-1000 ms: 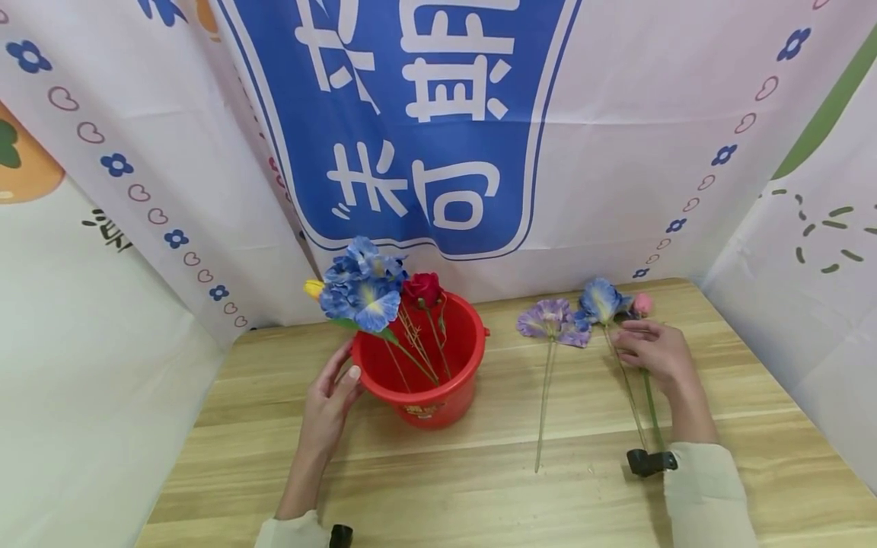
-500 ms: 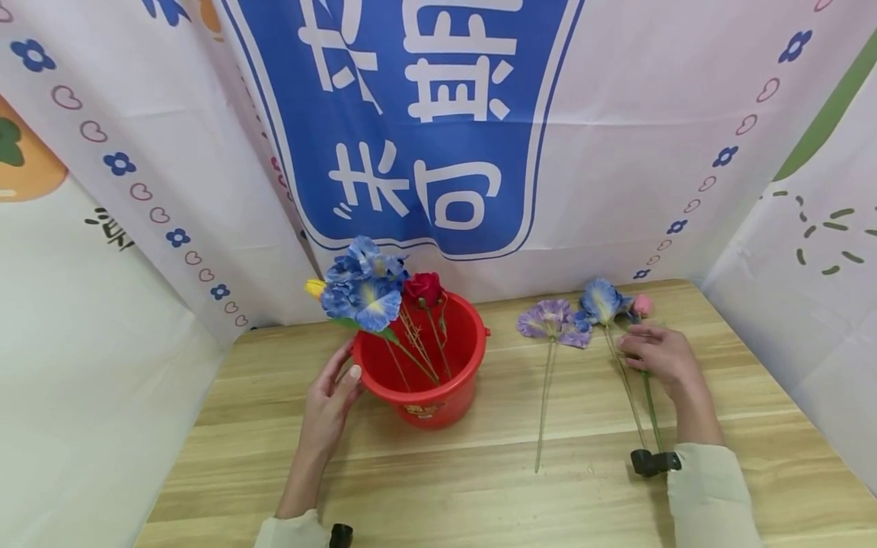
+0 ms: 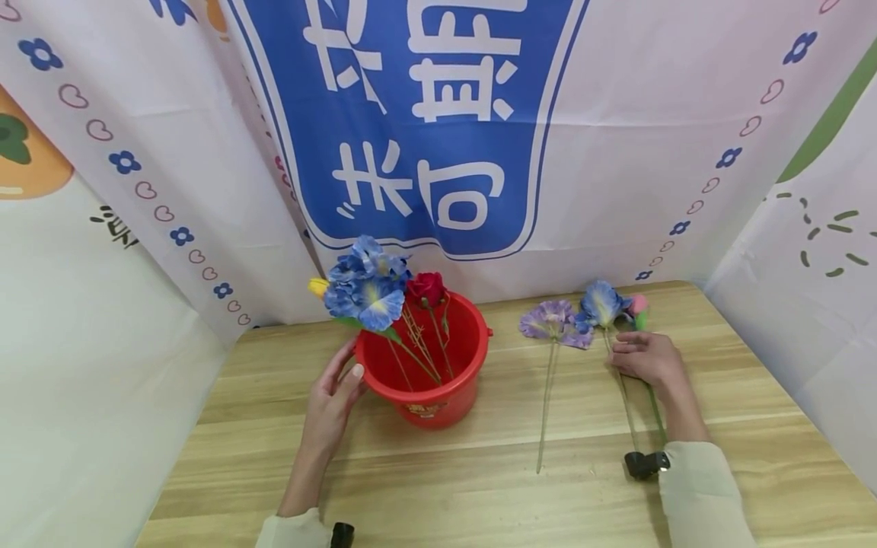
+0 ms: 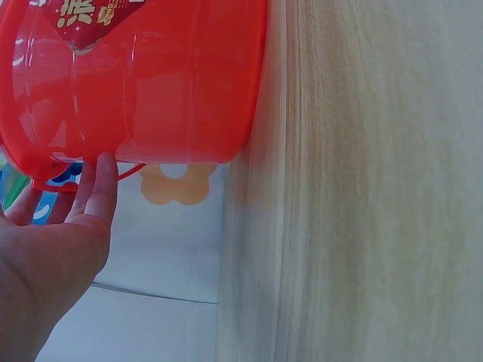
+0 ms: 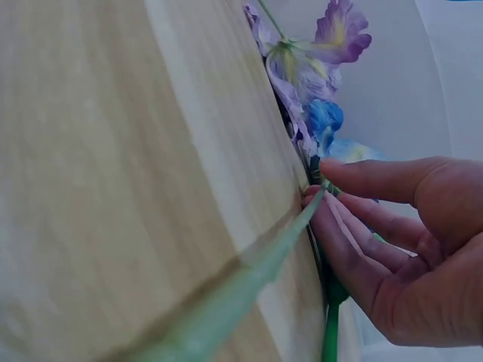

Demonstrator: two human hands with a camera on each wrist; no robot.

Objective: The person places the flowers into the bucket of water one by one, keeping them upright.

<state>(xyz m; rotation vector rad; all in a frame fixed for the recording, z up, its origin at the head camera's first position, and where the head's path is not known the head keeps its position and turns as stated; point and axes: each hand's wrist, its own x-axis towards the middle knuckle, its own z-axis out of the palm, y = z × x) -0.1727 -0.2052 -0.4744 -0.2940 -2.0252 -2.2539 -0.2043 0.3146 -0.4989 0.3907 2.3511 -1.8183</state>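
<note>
One loose blue flower (image 3: 599, 304) lies on the right part of the wooden table (image 3: 473, 502), its head toward the far edge and its stem running toward the near side. The right hand (image 3: 644, 359) is at that stem just below the head — thumb and fingertips pinch it, as the right wrist view shows. Just to its right is a pink bud (image 3: 639, 305), whose green stem passes under the hand. To the left, a purple flower (image 3: 548, 320) lies with its petals touching the blue ones and its stem pointing near.

Farther left, well apart from the hand's work, a red bucket (image 3: 438, 411) stands upright. Inside it, leaning toward the far left, are blue blooms (image 3: 370, 289), with a yellow bud (image 3: 318, 287) at their left and a red rose (image 3: 426, 289) at their right. The left hand (image 3: 329, 403) rests against the bucket's left side — fingers fairly straight on the outer wall, thumb by the rim. Behind the far edge hangs a white cloth (image 3: 617, 152) bearing a blue panel (image 3: 384, 114) with white characters.
</note>
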